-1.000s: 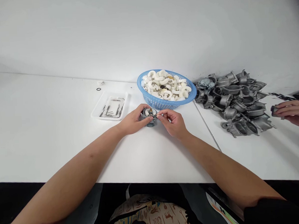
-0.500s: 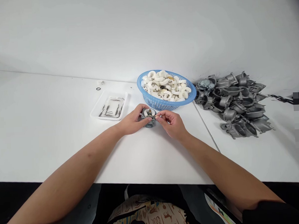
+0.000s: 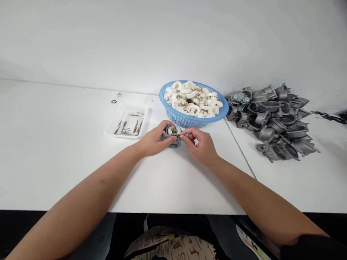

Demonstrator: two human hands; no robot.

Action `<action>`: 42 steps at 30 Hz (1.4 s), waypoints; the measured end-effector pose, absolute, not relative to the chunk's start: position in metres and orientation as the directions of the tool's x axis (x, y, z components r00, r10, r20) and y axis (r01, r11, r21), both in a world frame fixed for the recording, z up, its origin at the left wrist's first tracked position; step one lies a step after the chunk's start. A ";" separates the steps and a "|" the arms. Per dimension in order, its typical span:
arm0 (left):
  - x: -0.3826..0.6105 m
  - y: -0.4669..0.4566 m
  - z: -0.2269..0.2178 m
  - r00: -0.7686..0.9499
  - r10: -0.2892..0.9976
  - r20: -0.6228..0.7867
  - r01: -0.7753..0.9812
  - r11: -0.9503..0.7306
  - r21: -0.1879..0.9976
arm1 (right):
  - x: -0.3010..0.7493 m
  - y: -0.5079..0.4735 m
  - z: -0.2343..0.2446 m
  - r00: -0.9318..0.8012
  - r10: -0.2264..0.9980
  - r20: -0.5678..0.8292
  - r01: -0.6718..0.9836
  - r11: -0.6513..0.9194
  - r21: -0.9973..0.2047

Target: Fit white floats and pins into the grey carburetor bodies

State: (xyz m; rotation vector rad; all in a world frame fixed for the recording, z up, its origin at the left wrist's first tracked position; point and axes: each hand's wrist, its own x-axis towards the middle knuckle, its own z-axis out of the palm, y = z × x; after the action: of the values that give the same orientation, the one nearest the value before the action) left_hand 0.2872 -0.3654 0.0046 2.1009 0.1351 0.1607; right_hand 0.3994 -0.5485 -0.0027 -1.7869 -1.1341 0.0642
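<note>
A small grey metal carburetor body (image 3: 173, 143) sits on the table between my hands, its upper face showing a white ring-shaped float (image 3: 170, 131) and a brass-coloured part in the middle. My left hand (image 3: 155, 140) grips the carburetor body from the left, thumb across its near side and fingers behind. At its right edge, my right hand (image 3: 199, 144) is closed in a pinch, thumb against forefinger, on what looks like a thin metal pin (image 3: 179, 134). The pin is small and mostly covered by the fingertips.
Just behind my hands stands a blue basket (image 3: 184, 119) heaped with white floats. To the left, a white tray (image 3: 108, 129) holds thin metal pins, with a black O-ring (image 3: 114, 101) beyond it. Grey metal bowls (image 3: 273, 121) are piled at the right, past a table seam.
Both hands stay at the carburetor body, with only a slight shift of the right fingertips at its edge. The camera view has moved a little.
</note>
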 end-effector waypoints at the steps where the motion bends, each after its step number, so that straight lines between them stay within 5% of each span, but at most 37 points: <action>1: 0.287 -0.365 0.004 0.985 0.162 0.061 0.029 -0.505 0.863 | 0.400 -0.549 -0.002 0.552 0.714 0.431 0.684 -0.092 -0.724; 16: 0.290 -0.359 0.000 0.976 0.074 0.207 -0.155 -0.435 0.887 | 0.409 -0.552 0.000 0.557 0.766 0.321 0.611 -0.117 -0.783; 26: 0.291 -0.357 -0.004 0.976 0.065 0.207 -0.162 -0.413 0.896 | 0.402 -0.550 0.004 0.538 0.709 0.455 0.745 -0.148 -0.650; 31: 0.289 -0.357 -0.001 0.982 0.046 0.185 -0.152 -0.401 0.903 | 0.406 -0.554 0.009 0.380 0.757 0.531 0.855 -0.069 -0.514; 42: 0.291 -0.356 -0.003 0.980 0.082 0.183 -0.131 -0.430 0.893 | 0.405 -0.551 0.007 0.422 0.763 0.489 0.840 -0.126 -0.527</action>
State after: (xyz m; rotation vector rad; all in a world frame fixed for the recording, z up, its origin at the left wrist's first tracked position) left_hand 0.2914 -0.3561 -0.0031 2.0009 -0.0350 0.2379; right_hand 0.4046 -0.5512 0.0068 -1.9053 -1.3620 -0.1264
